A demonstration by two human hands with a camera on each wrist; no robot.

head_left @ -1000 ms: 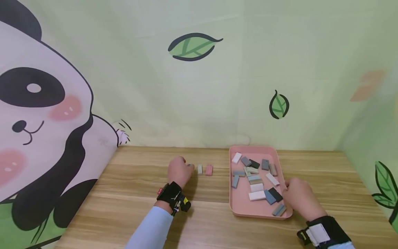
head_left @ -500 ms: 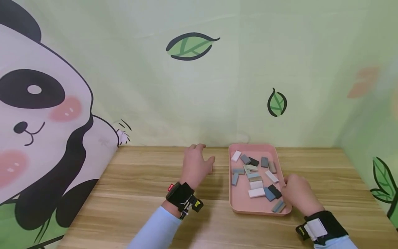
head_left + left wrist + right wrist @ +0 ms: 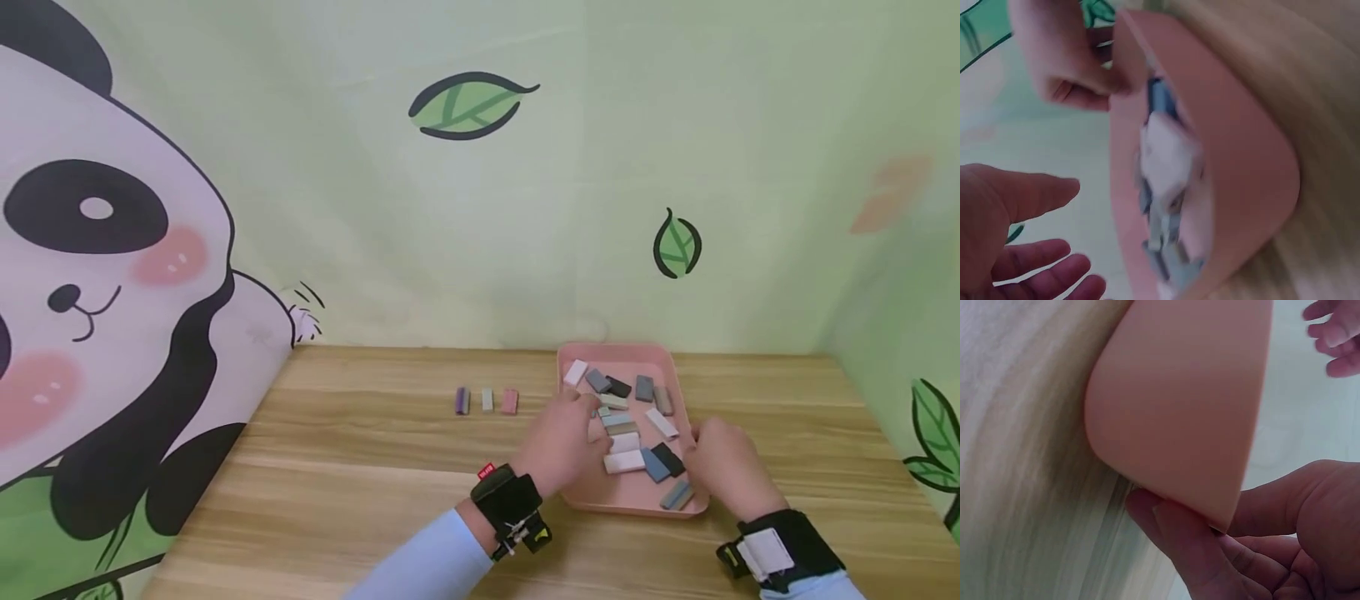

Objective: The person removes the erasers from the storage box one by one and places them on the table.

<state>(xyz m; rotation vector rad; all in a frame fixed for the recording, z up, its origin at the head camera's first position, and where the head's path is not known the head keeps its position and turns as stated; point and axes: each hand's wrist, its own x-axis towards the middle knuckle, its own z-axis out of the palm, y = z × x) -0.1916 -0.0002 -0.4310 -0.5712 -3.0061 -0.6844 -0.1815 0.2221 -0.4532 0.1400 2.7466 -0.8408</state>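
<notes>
My left hand (image 3: pixel 561 446) is over the left side of a pink tray (image 3: pixel 588 497). In the left wrist view the thumb and fingers of this hand (image 3: pixel 1019 240) are spread apart with nothing between them. The tray holds several small rectangular blocks in white, grey, blue and black, such as a white block (image 3: pixel 625 462) and a black block (image 3: pixel 667 459). My right hand (image 3: pixel 731 467) pinches the tray's right wall; in the right wrist view its thumb and fingers (image 3: pixel 1191 544) are on either side of the wall. My left hand covers some blocks.
Left of the tray, a purple-and-grey piece (image 3: pixel 462 401), a pale grey-green block (image 3: pixel 487 400) and a pink block (image 3: pixel 510 402) lie in a spaced row on the wooden table (image 3: pixel 337 467). A printed backdrop (image 3: pixel 570 183) stands behind.
My left hand has left the row's left end and moved right to above the tray, uncovering the purple-and-grey piece. My right hand has stayed at the tray's wall.
</notes>
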